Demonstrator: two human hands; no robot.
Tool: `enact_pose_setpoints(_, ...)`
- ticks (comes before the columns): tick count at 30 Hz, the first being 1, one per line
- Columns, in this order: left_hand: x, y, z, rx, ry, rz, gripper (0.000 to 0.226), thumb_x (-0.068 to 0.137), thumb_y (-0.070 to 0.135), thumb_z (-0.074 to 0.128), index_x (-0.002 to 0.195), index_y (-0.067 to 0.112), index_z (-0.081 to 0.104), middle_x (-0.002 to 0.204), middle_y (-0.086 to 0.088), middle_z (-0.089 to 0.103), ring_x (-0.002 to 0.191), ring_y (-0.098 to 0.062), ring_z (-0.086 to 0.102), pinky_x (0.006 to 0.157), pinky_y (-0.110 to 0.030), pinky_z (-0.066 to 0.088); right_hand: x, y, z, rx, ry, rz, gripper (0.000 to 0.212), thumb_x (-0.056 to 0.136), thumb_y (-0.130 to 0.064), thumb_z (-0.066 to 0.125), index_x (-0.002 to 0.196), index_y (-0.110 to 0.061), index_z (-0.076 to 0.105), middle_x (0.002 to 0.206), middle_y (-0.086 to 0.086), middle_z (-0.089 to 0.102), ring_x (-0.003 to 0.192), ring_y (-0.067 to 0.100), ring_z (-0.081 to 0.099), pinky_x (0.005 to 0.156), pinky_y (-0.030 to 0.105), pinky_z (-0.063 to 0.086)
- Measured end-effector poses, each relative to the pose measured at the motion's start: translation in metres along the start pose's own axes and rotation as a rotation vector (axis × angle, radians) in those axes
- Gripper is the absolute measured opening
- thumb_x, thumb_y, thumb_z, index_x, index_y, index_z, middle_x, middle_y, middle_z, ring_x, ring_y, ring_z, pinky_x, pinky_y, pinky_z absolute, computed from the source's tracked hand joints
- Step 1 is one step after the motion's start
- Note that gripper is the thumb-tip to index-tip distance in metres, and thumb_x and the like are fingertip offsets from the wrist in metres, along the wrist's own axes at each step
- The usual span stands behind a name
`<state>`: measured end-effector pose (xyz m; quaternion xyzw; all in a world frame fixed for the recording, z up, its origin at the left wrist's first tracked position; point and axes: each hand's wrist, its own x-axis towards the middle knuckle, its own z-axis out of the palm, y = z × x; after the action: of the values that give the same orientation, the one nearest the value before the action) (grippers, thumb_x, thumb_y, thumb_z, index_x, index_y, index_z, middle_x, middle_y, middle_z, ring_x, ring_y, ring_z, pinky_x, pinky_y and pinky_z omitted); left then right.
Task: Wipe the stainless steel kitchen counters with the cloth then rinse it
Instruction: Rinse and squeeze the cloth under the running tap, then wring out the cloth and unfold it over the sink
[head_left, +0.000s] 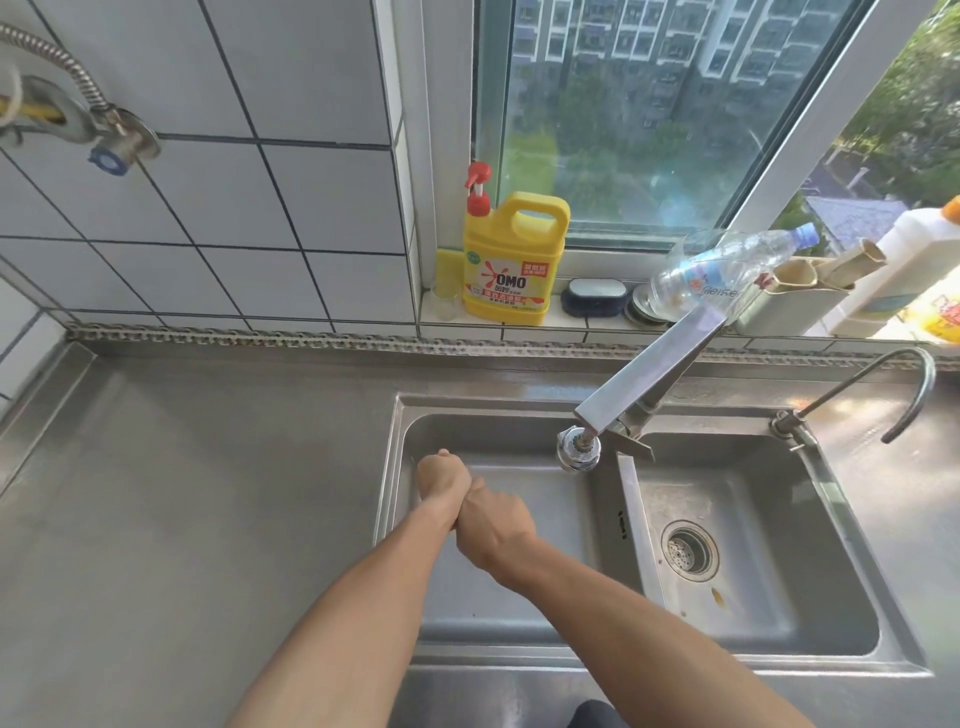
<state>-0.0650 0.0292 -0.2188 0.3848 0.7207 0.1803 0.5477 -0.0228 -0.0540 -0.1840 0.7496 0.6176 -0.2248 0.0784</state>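
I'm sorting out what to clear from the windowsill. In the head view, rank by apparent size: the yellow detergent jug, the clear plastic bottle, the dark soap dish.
1. Yellow detergent jug, largest.
2. Clear plastic bottle, lying tilted; fairly close to the jug in length but slimmer.
3. Dark soap dish, clearly smallest.

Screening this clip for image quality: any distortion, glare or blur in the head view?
Head view: wide-angle bending curves the grey steel counter edges and tilts the window frame; daylight overexposes the white bottle at right; both hands look sharp.
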Motion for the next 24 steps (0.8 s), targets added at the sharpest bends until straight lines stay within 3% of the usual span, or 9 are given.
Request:
enact_pose_setpoints(7, -0.009, 0.003, 0.001, 0.108, 0.014, 0.009, 0.031, 0.111, 0.017, 0.039, 0.102, -0.002, 0.062, 0.125, -0.029, 0.069, 0.117, -0.043, 0.065, 0.078, -0.033, 0.038, -0.007, -0.001, 0.0, -0.063, -0.004, -0.014, 0.033, 0.098, -0.003, 0.042, 0.13, -0.004, 0.051, 0.126, 0.014, 0.061, 0.104, 0.035, 0.07, 0.068, 0.037, 0.042)
enact_pose_setpoints(10, -0.014, 0.003, 0.002, 0.119, -0.027, -0.004, 0.037, 0.111, 0.021, 0.039, 0.115, -0.006, 0.065, 0.126, -0.026, 0.069, 0.117, -0.04, 0.066, 0.08, -0.034, 0.041, -0.01, 0.003, -0.002, -0.055, -0.011, 0.001, 0.032, 0.097, -0.003, 0.041, 0.127, -0.003, 0.052, 0.124, 0.014, 0.061, 0.102, 0.036, 0.07, 0.067, 0.038, 0.042)
enact_pose_setpoints(12, -0.016, 0.006, 0.002, 0.045, -0.105, 0.006, 0.035, 0.109, 0.021, 0.041, 0.108, -0.001, 0.068, 0.11, -0.021, 0.072, 0.097, -0.035, 0.069, 0.078, -0.033, 0.047, -0.013, 0.009, -0.007, 0.007, 0.005, 0.02, 0.031, 0.096, -0.005, 0.043, 0.126, -0.003, 0.052, 0.12, 0.015, 0.065, 0.1, 0.037, 0.07, 0.069, 0.038, 0.045)
enact_pose_setpoints(14, -0.02, 0.015, -0.002, -0.109, -0.205, -0.01, 0.027, 0.108, 0.019, 0.044, 0.098, 0.006, 0.064, 0.077, -0.01, 0.065, 0.06, -0.02, 0.06, 0.06, -0.025, 0.046, -0.016, 0.016, -0.019, 0.15, 0.021, 0.043, 0.03, 0.096, -0.015, 0.047, 0.124, -0.005, 0.051, 0.116, 0.014, 0.065, 0.1, 0.037, 0.068, 0.073, 0.038, 0.044)
enact_pose_setpoints(15, -0.024, 0.021, -0.006, -0.192, -0.272, -0.027, 0.024, 0.109, 0.02, 0.044, 0.1, 0.006, 0.062, 0.061, -0.004, 0.056, 0.045, -0.014, 0.05, 0.05, -0.022, 0.044, -0.018, 0.02, -0.027, 0.286, 0.018, 0.064, 0.03, 0.096, -0.021, 0.051, 0.121, -0.006, 0.05, 0.112, 0.013, 0.065, 0.098, 0.035, 0.067, 0.071, 0.036, 0.043)
enact_pose_setpoints(17, -0.032, 0.032, -0.018, -0.38, -0.425, -0.029, 0.022, 0.11, 0.023, 0.048, 0.105, 0.004, 0.057, 0.048, 0.004, 0.043, 0.037, -0.01, 0.043, 0.043, -0.022, 0.045, -0.026, 0.027, -0.042, 0.745, -0.062, 0.116, 0.032, 0.091, -0.029, 0.064, 0.111, -0.009, 0.049, 0.09, 0.007, 0.063, 0.071, 0.025, 0.063, 0.057, 0.03, 0.04)
enact_pose_setpoints(20, -0.049, 0.044, -0.039, -0.559, -0.626, 0.067, 0.03, 0.102, 0.035, 0.064, 0.11, 0.005, 0.061, 0.064, -0.002, 0.061, 0.059, -0.017, 0.065, 0.064, -0.037, 0.062, -0.044, 0.035, -0.06, 1.261, -0.153, 0.079, 0.036, 0.086, -0.034, 0.076, 0.101, -0.013, 0.05, 0.063, 0.004, 0.056, 0.041, 0.016, 0.041, 0.04, 0.024, 0.027)
enact_pose_setpoints(22, -0.058, 0.045, -0.054, -0.538, -0.649, 0.138, 0.044, 0.093, 0.049, 0.072, 0.114, 0.01, 0.066, 0.088, -0.004, 0.076, 0.086, -0.018, 0.077, 0.082, -0.04, 0.065, -0.057, 0.039, -0.066, 1.36, -0.099, 0.051, 0.044, 0.085, -0.037, 0.079, 0.105, -0.009, 0.05, 0.07, 0.006, 0.059, 0.043, 0.017, 0.045, 0.04, 0.026, 0.03)
enact_pose_setpoints(24, -0.069, 0.039, -0.07, -0.461, -0.641, 0.163, 0.059, 0.086, 0.063, 0.072, 0.122, 0.017, 0.066, 0.108, 0.001, 0.08, 0.102, -0.014, 0.077, 0.082, -0.035, 0.065, -0.067, 0.039, -0.068, 1.355, -0.008, 0.068, 0.048, 0.086, -0.04, 0.078, 0.11, -0.009, 0.05, 0.077, 0.005, 0.062, 0.052, 0.017, 0.054, 0.043, 0.028, 0.038)
